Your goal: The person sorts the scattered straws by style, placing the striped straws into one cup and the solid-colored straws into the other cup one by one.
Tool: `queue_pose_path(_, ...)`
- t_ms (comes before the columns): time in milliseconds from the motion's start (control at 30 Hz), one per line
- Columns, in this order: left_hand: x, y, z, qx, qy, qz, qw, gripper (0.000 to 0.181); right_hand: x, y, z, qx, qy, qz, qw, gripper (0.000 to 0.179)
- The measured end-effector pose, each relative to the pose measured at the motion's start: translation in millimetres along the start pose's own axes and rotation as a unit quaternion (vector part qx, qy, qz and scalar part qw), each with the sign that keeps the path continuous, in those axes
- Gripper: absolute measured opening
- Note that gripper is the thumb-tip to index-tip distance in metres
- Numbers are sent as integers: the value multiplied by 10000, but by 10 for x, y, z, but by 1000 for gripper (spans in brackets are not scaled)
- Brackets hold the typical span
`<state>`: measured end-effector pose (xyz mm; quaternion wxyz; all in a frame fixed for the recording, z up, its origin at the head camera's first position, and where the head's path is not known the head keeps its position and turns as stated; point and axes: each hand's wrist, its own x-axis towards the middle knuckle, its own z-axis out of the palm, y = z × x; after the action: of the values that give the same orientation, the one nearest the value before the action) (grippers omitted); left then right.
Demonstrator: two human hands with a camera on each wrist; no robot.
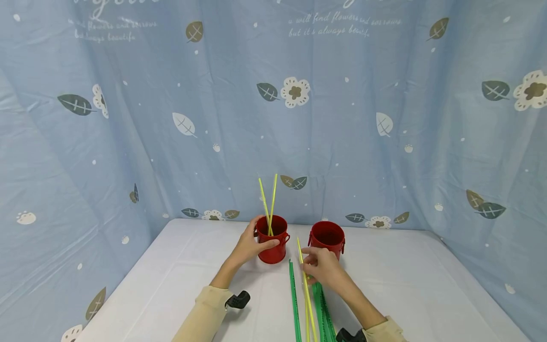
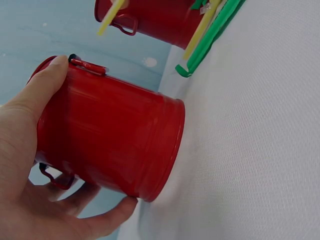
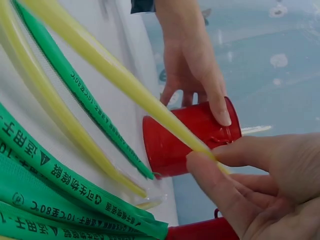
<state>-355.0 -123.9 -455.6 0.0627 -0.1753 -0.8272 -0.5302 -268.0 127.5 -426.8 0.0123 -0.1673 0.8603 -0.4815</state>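
In the head view my left hand (image 1: 247, 248) grips a small red bucket (image 1: 272, 255), thumb over its near side and fingers round the left. Two yellow straws (image 1: 263, 199) lean crossed inside it, standing well above the rim. My right hand (image 1: 325, 270) pinches a long yellow straw (image 3: 131, 86) between thumb and index finger near its far end. That end points up toward the gap between the two buckets. Right behind the right hand stands a second red bucket (image 1: 337, 248), partly covered by it. Bucket side handles show in the left wrist view.
Below the right hand lie several green-wrapped straws (image 1: 323, 311) with printed lettering. One slim green-wrapped straw (image 1: 294, 294) lies farther left, with another yellow straw (image 3: 60, 117) beside it. A blue patterned curtain (image 1: 273, 137) hangs behind the white table (image 1: 179, 266).
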Motion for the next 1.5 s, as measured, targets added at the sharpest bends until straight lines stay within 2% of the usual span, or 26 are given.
queue_pose_path(100, -1, -10, 6, 25, 4, -77, 10000, 95, 5, -1, 4, 0, 256, -69, 9996, 45)
queue_pose_path(267, -2, -1, 8, -6, 29, -37, 10000, 94, 25, 0, -1, 88, 669, -115, 9977, 41)
queue_pose_path(600, 1, -10, -8, -13, 13, -27, 10000, 93, 56, -40, -3, 332, 1091, -203, 9933, 39)
queue_pose_path(900, 6, -4, -7, -18, 5, -160, 9999, 96, 130, -164, -82, 293, 1559, -595, 9856, 34)
queue_pose_path(1233, 14, -10, -19, -70, -4, -145, 9999, 95, 346, -319, -205, 516, 1773, -1075, 9769, 28)
queue_pose_path(1500, 36, 4, -19, -60, 2, -147, 9999, 92, 316, -796, -304, 642, 1834, -1055, 9752, 32)
